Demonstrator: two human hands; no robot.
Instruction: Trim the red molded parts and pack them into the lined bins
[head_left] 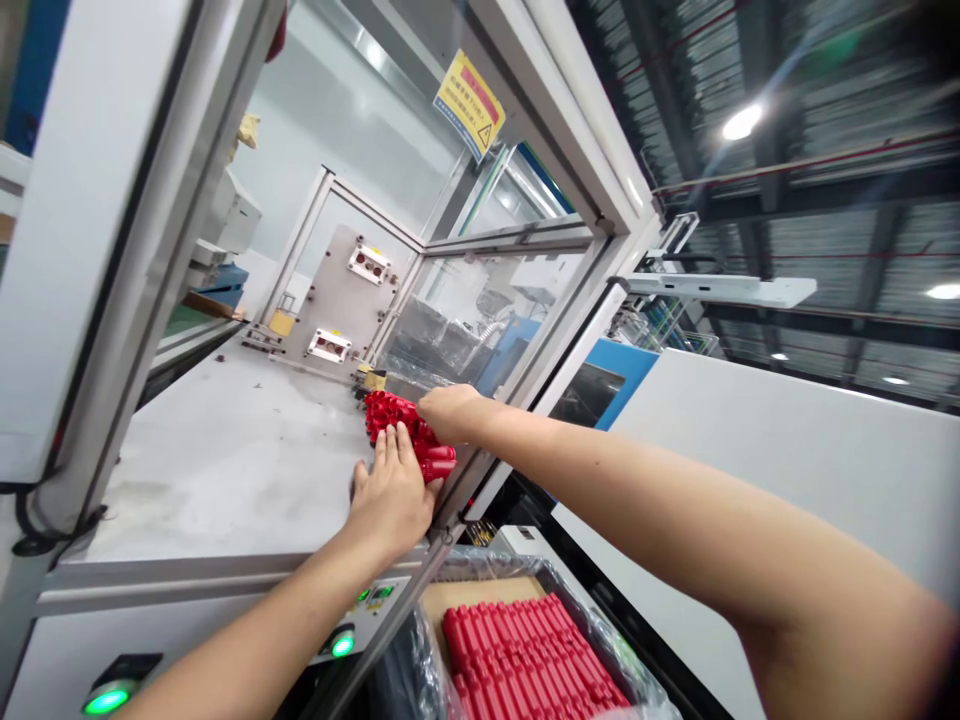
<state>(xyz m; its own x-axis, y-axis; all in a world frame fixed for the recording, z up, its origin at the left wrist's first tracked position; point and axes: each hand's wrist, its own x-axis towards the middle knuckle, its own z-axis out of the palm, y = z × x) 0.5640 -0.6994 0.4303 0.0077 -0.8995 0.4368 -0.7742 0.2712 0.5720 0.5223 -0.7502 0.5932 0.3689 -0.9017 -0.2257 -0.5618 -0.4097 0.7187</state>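
Observation:
A pile of red plastic tubes lies at the right edge of the white work surface inside a framed machine enclosure. My left hand rests against the near side of the pile. Its fingers reach over the tubes and its thumb is at the lower right, with a few tube ends between them. Curled around the far right side of the same pile is my right hand, its fingertips hidden behind the tubes. Below, more red tubes lie in rows in a plastic-lined box.
An upright metal plate with two white socket blocks stands at the back of the work surface. Metal posts frame the opening. Green-lit buttons sit on the front panel. A warning label hangs above.

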